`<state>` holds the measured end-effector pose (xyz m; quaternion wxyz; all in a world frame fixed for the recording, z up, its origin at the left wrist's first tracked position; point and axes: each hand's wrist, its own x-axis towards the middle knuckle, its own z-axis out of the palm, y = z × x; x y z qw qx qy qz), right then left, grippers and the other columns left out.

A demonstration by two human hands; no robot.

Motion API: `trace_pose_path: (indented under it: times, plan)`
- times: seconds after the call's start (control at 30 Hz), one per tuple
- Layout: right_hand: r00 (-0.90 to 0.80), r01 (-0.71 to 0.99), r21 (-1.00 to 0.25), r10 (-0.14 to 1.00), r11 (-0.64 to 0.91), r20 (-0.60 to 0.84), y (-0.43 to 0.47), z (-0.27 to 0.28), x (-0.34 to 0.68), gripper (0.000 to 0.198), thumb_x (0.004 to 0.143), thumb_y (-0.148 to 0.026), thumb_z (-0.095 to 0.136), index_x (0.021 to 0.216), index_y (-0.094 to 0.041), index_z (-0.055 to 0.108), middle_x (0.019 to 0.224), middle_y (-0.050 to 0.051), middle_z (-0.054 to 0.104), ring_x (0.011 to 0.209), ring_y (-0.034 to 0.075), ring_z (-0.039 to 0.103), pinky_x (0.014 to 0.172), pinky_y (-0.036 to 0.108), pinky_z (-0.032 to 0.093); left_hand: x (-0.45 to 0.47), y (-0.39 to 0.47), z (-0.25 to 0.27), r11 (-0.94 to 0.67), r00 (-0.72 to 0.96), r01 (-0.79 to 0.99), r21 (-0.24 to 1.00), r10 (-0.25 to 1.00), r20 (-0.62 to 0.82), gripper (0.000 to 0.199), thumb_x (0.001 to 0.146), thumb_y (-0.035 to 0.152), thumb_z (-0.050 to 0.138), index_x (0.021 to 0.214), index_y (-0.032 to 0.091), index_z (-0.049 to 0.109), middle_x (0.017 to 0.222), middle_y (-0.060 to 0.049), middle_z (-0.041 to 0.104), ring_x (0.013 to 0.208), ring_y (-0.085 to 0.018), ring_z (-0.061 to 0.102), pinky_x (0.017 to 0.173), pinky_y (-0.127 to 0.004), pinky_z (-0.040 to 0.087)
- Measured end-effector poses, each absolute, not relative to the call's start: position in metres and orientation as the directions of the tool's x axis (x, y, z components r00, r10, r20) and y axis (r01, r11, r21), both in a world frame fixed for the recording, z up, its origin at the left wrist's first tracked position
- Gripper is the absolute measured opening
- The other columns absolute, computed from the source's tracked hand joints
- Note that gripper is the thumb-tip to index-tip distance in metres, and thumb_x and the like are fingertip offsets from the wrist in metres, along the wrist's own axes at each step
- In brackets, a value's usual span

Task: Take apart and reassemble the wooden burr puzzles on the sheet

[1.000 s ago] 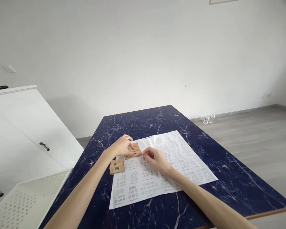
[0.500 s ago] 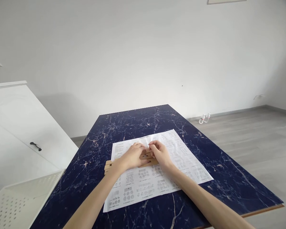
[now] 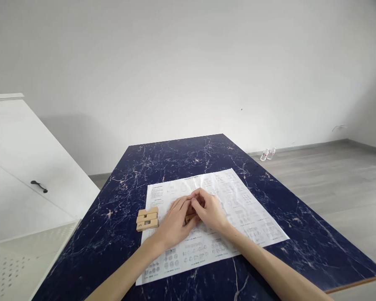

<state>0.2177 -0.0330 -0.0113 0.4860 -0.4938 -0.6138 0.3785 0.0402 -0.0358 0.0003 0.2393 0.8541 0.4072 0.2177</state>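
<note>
My left hand [image 3: 175, 223] and my right hand [image 3: 210, 210] meet over the middle of a printed instruction sheet [image 3: 253, 217]. Their fingers curl round notched wooden puzzle pieces [image 3: 189, 218], closed on them from both sides. Only a small part of this wood shows between the hands, with a dark mark on it; the rest is covered by my fingers. Left of my left hand, more notched wooden pieces [image 3: 148, 225] lie side by side across the sheet's left edge, one with a number on its end.
The sheet lies on a dark blue marble-patterned table [image 3: 172, 159]. At the left stand a white cabinet [image 3: 25, 159] with a black handle and a pale perforated item [image 3: 6, 267]. Two clear bottles [image 3: 268, 154] stand on the grey floor by the wall.
My hands have drawn closer together and lower over the wood, fingertips now meeting. The pieces at the left, partly behind my left forearm before, now show fully. The view has shifted slightly.
</note>
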Motion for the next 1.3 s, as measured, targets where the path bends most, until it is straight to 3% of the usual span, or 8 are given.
trace_pose_path:
  times: [0.23, 0.47, 0.6, 0.73, 1.03, 1.3]
  plan:
    - [-0.088, 0.126, -0.983, 0.988, 0.136, 0.126, -0.027, -0.011, 0.222, 0.008, 0.088, -0.028, 0.06, 0.094, -0.023, 0.065, 0.076, 0.0, 0.069, 0.069, 0.018, 0.064, 0.065, 0.03, 0.05, 0.027, -0.031, 0.005, -0.567, 0.618, 0.596, 0.568, 0.776, 0.126, 0.05, 0.109, 0.053, 0.052, 0.155, 0.036, 0.046, 0.161, -0.006, 0.052, 0.151, -0.031, 0.047, 0.125, -0.055, 0.044]
    - [-0.131, -0.108, -0.994, 0.991, 0.019, 0.033, -0.027, -0.006, 0.222, 0.011, 0.09, -0.034, 0.063, 0.091, -0.023, 0.062, 0.074, -0.003, 0.064, 0.051, 0.012, 0.051, 0.052, 0.027, 0.043, 0.022, -0.032, 0.001, -0.542, 0.603, 0.631, 0.556, 0.793, 0.088, 0.056, 0.106, 0.056, 0.057, 0.156, 0.037, 0.043, 0.165, -0.007, 0.048, 0.154, -0.034, 0.044, 0.125, -0.059, 0.044]
    - [-0.027, -0.158, -0.987, 0.999, 0.02, 0.024, -0.029, -0.005, 0.221, 0.017, 0.09, -0.04, 0.065, 0.092, -0.023, 0.061, 0.071, -0.004, 0.061, 0.049, 0.011, 0.047, 0.05, 0.027, 0.041, 0.02, -0.034, -0.005, -0.538, 0.577, 0.622, 0.57, 0.806, 0.131, 0.06, 0.105, 0.058, 0.057, 0.157, 0.035, 0.039, 0.162, -0.01, 0.049, 0.152, -0.035, 0.047, 0.123, -0.06, 0.045]
    - [0.047, -0.138, -0.99, 0.999, 0.026, 0.019, -0.028, -0.01, 0.222, 0.019, 0.09, -0.04, 0.067, 0.093, -0.023, 0.062, 0.071, -0.004, 0.059, 0.052, 0.011, 0.047, 0.052, 0.027, 0.04, 0.018, -0.034, -0.007, -0.553, 0.575, 0.604, 0.575, 0.801, 0.167, 0.056, 0.107, 0.054, 0.054, 0.158, 0.035, 0.038, 0.16, -0.009, 0.052, 0.149, -0.034, 0.051, 0.121, -0.058, 0.048]
    - [-0.07, -0.134, -0.99, 0.997, -0.041, -0.032, -0.026, -0.013, 0.224, 0.023, 0.093, -0.044, 0.069, 0.094, -0.022, 0.064, 0.071, -0.003, 0.06, 0.054, 0.012, 0.046, 0.054, 0.028, 0.038, 0.019, -0.033, -0.005, -0.547, 0.559, 0.59, 0.594, 0.807, 0.187, 0.041, 0.114, 0.034, 0.035, 0.155, 0.036, 0.042, 0.154, -0.007, 0.057, 0.144, -0.029, 0.056, 0.12, -0.055, 0.05]
    - [0.018, -0.277, -0.958, 0.996, -0.078, -0.087, -0.021, -0.013, 0.229, 0.021, 0.091, -0.042, 0.069, 0.096, -0.023, 0.062, 0.072, -0.003, 0.057, 0.053, 0.012, 0.043, 0.053, 0.028, 0.036, 0.02, -0.03, -0.01, -0.498, 0.524, 0.595, 0.631, 0.836, 0.166, 0.033, 0.113, 0.036, 0.041, 0.146, 0.034, 0.047, 0.145, -0.008, 0.06, 0.136, -0.029, 0.059, 0.116, -0.055, 0.053]
